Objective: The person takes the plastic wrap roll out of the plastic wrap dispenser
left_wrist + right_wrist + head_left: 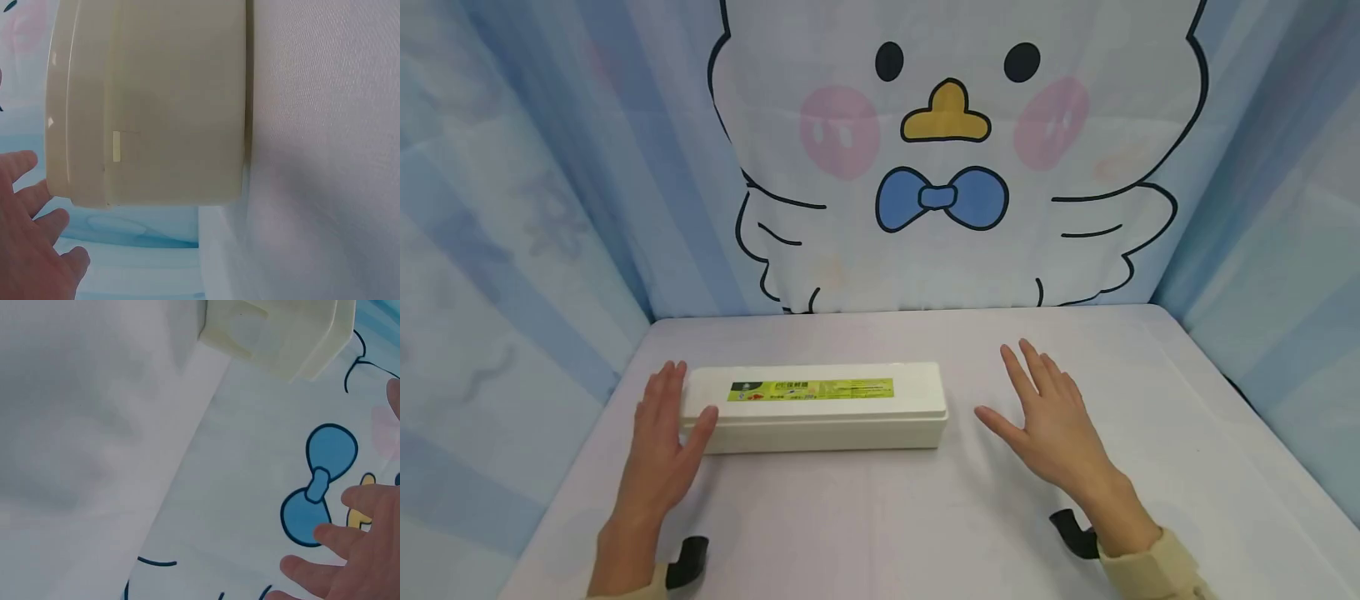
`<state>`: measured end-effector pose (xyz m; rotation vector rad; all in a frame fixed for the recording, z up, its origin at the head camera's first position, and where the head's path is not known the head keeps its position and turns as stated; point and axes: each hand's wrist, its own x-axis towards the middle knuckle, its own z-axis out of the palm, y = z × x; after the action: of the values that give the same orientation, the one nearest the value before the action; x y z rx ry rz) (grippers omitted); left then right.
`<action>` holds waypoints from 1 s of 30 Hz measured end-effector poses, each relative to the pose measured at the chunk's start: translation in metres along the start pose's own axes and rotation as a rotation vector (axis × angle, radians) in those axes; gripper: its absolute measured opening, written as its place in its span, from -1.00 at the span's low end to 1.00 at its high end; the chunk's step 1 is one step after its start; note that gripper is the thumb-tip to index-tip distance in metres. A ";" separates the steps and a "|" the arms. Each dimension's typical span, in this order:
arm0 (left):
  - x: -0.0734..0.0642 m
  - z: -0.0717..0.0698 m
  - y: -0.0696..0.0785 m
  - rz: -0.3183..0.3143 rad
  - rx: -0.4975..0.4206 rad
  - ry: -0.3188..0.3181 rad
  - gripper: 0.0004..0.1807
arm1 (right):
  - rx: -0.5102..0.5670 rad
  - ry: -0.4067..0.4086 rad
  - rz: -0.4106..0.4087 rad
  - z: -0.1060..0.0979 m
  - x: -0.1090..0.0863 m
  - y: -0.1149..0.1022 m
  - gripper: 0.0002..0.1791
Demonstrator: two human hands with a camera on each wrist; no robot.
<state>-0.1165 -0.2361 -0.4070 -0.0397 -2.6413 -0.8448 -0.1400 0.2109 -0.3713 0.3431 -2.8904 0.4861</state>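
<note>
A long cream plastic box (820, 433) with a lid lies crosswise on the table, left of the middle. On its lid runs a yellow-green printed label (865, 388). My left hand (658, 450) is at the box's left end, fingers straight and thumb spread over the near left corner. In the left wrist view the fingertips reach the lid edge of the box (175, 94). To the right of the box my right hand (1056, 425) hovers with fingers spread, holding nothing. The right wrist view shows the box's end (275, 331) apart from that hand.
A white cloth covers the table (880, 533). Behind it hangs a blue-and-white curtain (940, 267) printed with a cartoon figure, and more curtain stands along both sides. Dark curved pieces (688, 562) show at both wrists.
</note>
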 end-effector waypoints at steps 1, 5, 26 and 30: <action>0.000 0.000 0.000 -0.010 -0.006 -0.002 -0.17 | 0.002 -0.003 -0.002 0.000 0.001 -0.001 0.00; 0.001 -0.001 -0.001 -0.051 -0.026 -0.008 -0.15 | 0.006 -0.009 -0.011 0.001 0.006 -0.007 0.01; 0.003 -0.003 -0.009 -0.177 -0.176 -0.023 -0.11 | 0.015 -0.026 -0.082 0.012 0.028 -0.037 0.01; 0.004 -0.002 -0.013 -0.188 -0.195 -0.024 -0.10 | 0.018 -0.031 -0.098 0.016 0.032 -0.044 0.02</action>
<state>-0.1216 -0.2479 -0.4116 0.1519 -2.6045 -1.1691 -0.1617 0.1590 -0.3664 0.4969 -2.8840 0.4946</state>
